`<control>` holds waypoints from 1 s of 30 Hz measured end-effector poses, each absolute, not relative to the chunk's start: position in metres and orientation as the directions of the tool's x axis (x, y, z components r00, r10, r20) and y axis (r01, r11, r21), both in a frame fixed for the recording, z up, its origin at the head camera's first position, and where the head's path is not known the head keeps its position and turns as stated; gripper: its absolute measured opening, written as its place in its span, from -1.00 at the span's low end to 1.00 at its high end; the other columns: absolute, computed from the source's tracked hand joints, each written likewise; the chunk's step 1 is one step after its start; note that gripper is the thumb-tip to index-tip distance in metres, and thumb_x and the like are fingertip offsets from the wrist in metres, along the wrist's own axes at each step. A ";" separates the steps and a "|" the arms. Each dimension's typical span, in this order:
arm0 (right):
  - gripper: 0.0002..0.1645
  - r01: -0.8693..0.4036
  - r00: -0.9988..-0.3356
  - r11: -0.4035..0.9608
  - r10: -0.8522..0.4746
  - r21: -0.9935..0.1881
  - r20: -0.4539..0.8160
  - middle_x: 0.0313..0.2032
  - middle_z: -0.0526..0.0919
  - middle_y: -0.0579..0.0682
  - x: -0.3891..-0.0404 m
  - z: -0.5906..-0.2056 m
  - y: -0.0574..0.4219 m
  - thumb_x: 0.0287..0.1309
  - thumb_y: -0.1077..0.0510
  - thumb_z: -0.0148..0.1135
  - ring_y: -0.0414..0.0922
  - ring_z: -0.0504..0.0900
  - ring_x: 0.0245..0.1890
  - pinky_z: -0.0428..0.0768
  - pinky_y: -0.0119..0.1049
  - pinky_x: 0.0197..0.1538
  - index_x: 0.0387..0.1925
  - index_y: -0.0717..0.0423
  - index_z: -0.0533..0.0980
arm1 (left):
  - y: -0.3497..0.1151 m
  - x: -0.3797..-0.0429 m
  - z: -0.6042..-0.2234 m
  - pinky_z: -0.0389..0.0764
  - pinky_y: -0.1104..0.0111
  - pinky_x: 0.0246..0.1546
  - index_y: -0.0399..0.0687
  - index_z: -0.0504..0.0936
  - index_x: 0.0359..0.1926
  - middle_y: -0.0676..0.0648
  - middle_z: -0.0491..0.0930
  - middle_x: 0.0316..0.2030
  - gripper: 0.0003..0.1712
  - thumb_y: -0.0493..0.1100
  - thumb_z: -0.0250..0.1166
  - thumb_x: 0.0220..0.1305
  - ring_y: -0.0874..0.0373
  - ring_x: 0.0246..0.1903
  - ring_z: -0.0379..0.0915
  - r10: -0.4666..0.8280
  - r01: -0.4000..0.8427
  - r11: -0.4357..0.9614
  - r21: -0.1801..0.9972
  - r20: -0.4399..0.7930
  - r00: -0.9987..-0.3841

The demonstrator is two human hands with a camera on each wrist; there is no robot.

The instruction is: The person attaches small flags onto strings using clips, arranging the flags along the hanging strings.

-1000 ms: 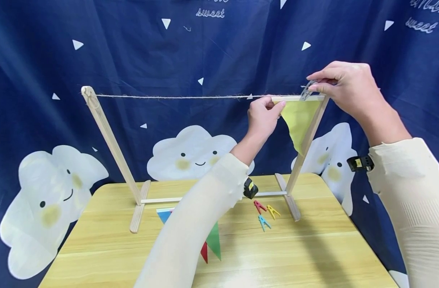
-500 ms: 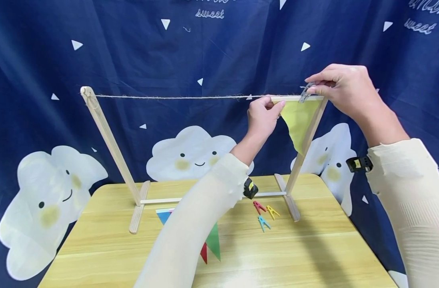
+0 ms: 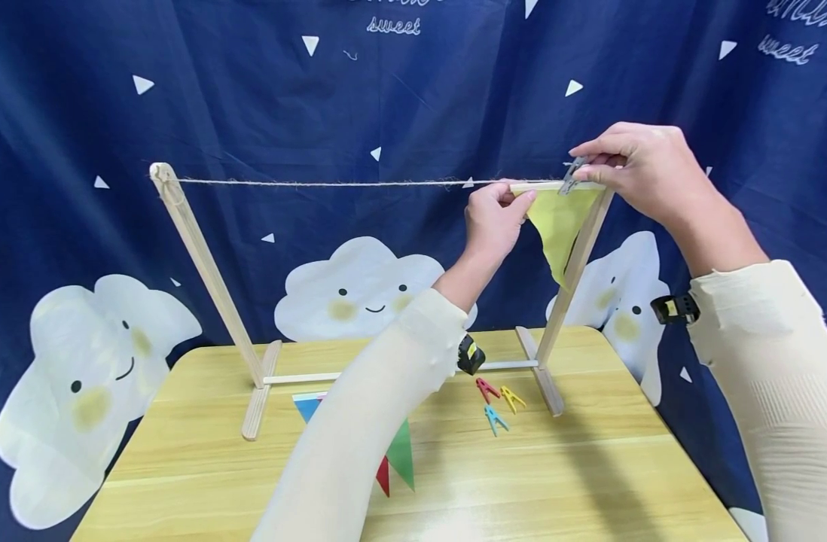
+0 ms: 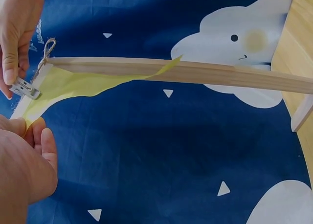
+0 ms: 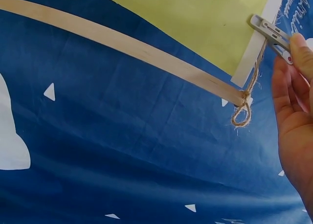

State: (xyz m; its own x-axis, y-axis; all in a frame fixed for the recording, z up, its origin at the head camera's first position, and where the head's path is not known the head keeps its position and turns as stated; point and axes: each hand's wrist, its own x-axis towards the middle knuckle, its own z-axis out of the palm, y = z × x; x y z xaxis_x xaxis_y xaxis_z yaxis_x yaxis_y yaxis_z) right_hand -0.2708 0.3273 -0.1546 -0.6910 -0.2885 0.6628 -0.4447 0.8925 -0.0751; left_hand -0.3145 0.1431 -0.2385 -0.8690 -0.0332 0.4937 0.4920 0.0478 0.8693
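Observation:
A yellow triangular pennant (image 3: 559, 233) with a white top strip hangs at the right end of a twine line (image 3: 332, 184). My left hand (image 3: 491, 218) pinches the strip's left corner against the twine. Between thumb and fingers, my right hand (image 3: 647, 173) holds a grey clothespin (image 5: 271, 34). The clothespin's jaws lie over the white strip, near its right part, as the right wrist view shows. Just beyond the strip's right end, the twine is knotted in a loop (image 5: 241, 115) at the top of the right wooden post (image 3: 583, 248).
Red (image 3: 486, 390), yellow (image 3: 512, 399) and blue (image 3: 495, 420) clothespins lie on the wooden table (image 3: 522, 482). Blue (image 3: 307, 406), green (image 3: 401, 455) and red (image 3: 383, 476) pennants lie partly under my left forearm. The left post (image 3: 210, 271) carries the twine's other end; a cloud-printed curtain hangs behind.
The right hand has shifted slightly left and down, tilting the grey clothespin over the strip. The pennant's lower tip has swung a little left. The left hand keeps its place.

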 end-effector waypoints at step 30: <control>-0.54 -0.396 -0.814 0.912 -0.294 -0.108 0.501 -0.08 0.64 0.19 -0.271 -0.150 0.325 0.33 0.13 0.37 0.02 0.55 -0.09 0.32 -0.69 -0.13 0.20 0.21 0.61 | 0.141 -0.313 -0.242 0.55 0.62 -0.42 -0.13 0.81 -0.11 -0.07 0.71 -0.42 -0.83 -0.18 0.46 0.31 0.32 -0.50 0.51 0.001 0.482 0.088 0.871 0.484 -0.875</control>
State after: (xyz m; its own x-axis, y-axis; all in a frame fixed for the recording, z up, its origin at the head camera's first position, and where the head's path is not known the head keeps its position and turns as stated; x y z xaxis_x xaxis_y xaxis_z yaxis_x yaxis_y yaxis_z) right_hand -0.2714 0.3246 -0.1503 -0.8139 -0.2937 0.5014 -0.3956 0.9121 -0.1079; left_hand -0.3135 0.1413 -0.2422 -0.8749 0.0009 0.4843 0.4824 0.0883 0.8715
